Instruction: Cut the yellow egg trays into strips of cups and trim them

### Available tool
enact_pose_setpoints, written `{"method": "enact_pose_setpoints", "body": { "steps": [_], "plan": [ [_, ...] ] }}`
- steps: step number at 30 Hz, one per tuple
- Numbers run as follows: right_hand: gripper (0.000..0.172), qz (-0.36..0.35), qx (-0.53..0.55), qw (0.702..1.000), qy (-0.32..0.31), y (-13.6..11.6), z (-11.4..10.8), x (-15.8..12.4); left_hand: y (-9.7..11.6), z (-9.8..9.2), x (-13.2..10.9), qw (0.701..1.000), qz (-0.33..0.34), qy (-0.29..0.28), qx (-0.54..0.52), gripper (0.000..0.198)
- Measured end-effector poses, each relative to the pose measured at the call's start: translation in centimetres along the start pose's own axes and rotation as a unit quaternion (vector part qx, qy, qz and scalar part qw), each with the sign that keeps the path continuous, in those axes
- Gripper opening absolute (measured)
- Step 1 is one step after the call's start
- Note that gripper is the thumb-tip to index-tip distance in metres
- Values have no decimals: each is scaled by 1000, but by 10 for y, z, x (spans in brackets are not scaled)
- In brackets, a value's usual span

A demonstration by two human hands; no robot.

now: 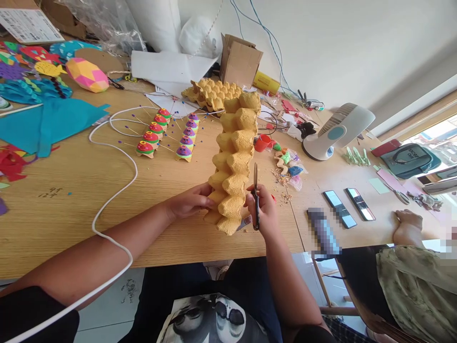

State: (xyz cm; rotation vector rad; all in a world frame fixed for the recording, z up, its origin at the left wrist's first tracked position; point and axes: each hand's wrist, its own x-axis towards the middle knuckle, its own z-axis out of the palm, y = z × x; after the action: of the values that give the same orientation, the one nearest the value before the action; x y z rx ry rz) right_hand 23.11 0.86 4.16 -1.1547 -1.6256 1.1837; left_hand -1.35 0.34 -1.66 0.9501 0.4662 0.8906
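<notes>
A strip of yellow egg carton [232,162], two rows of cups wide, stands upright above the table. My left hand [193,201] grips its lower left edge, thumb in front. My right hand [264,209] is closed around a pair of scissors [256,200], blades pointing up just right of the carton's lower half. Whether the blades touch the carton I cannot tell. Behind, to the left, stand two painted carton strips, one red and green [156,127], one purple [188,136], with thin sticks poking out.
More yellow egg carton [210,93] lies at the back near a cardboard box [239,59]. A white cable [132,166] crosses my left forearm. Right are a red cup [262,142], a small fan [330,133], phones [340,209] and another person's hand [408,226].
</notes>
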Motion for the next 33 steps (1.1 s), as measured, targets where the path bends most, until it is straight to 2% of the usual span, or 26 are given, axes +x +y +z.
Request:
{"method": "enact_pose_setpoints", "body": {
  "steps": [4,8,13,21,27,33],
  "plan": [
    [37,-5,14,997,-82,-11,-20,18,3,2,1,999,11,30,-1,61],
    [45,1,141,982,-127,1,-20,48,5,4,4,998,46,39,16,66],
    [57,15,229,968,-98,26,-13,70,3,0,7,995,71,53,39,61],
    [62,12,251,961,-113,33,-12,69,3,-1,6,990,63,90,85,62],
    [60,17,271,956,-108,39,-9,71,8,6,8,985,50,101,129,68],
    [55,14,294,950,-106,45,-6,71,6,5,8,979,41,119,158,68]
  ]
}}
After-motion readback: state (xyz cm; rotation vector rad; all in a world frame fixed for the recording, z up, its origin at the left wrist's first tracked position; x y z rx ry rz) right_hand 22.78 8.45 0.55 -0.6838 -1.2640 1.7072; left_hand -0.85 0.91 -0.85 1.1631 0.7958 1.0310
